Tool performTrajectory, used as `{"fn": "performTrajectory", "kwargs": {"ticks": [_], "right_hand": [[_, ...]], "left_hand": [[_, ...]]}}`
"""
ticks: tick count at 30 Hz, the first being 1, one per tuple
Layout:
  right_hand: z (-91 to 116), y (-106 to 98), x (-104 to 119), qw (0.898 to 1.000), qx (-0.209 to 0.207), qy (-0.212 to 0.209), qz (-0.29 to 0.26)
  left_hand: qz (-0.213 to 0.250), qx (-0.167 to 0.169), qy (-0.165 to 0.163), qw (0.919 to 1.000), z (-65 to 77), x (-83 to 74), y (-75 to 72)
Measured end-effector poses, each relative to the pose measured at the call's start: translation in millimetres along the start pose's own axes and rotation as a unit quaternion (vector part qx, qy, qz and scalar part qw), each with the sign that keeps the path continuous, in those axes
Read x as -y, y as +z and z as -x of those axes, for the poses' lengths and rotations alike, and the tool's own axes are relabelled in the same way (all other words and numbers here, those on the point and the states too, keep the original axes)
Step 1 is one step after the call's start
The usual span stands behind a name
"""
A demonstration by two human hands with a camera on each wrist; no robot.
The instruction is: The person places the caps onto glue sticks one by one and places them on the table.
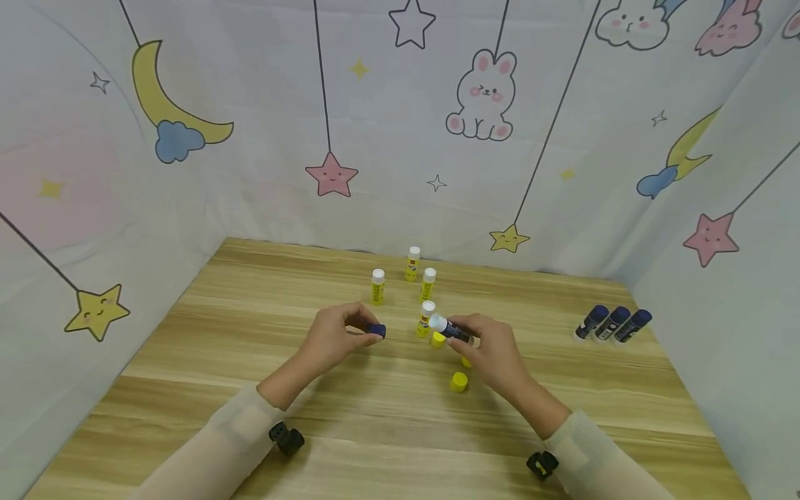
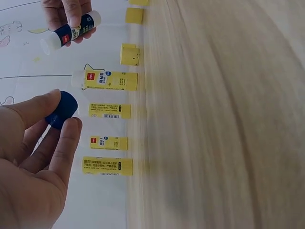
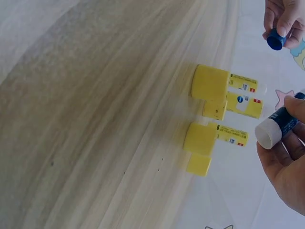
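Between thumb and fingers, my left hand (image 1: 340, 337) pinches a dark blue cap (image 1: 378, 330), whose hollow end shows in the right wrist view. My right hand (image 1: 494, 351) grips an uncapped dark blue glue stick (image 1: 459, 332), tilted in the air with its white end towards the left hand. Cap and stick are apart. Close behind the hands stand several yellow glue sticks (image 1: 378, 288) without caps, white tops up. Several loose yellow caps (image 1: 459, 381) sit on the table near the right hand, one partly hidden behind it.
At the right side of the wooden table (image 1: 250, 312), three capped dark blue glue sticks (image 1: 613, 324) stand in a row. A white curtain (image 1: 400, 208) printed with stars, moons and a rabbit closes off the back and sides.
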State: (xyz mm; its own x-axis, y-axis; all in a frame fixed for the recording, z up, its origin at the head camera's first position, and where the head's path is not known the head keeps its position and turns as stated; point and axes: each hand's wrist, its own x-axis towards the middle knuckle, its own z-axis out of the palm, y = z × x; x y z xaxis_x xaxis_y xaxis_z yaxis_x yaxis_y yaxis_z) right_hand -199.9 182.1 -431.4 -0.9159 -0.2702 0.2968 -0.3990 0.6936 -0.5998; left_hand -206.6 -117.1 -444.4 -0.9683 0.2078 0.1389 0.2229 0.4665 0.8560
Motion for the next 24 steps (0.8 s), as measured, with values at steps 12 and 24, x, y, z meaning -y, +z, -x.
{"fn": "performTrajectory", "kwargs": {"ticks": [12,24], "right_hand": [[4,6,2,0.998,-0.011,-0.058,0.022],[4,12,15,0.991,-0.037,-0.092,0.088]], "left_hand": [[0.084,0.009,-0.006,0.9964,-3.0,-1.8,2.8],[0.104,0.008,0.001,0.9946,-5.6,-6.3,7.8]]}}
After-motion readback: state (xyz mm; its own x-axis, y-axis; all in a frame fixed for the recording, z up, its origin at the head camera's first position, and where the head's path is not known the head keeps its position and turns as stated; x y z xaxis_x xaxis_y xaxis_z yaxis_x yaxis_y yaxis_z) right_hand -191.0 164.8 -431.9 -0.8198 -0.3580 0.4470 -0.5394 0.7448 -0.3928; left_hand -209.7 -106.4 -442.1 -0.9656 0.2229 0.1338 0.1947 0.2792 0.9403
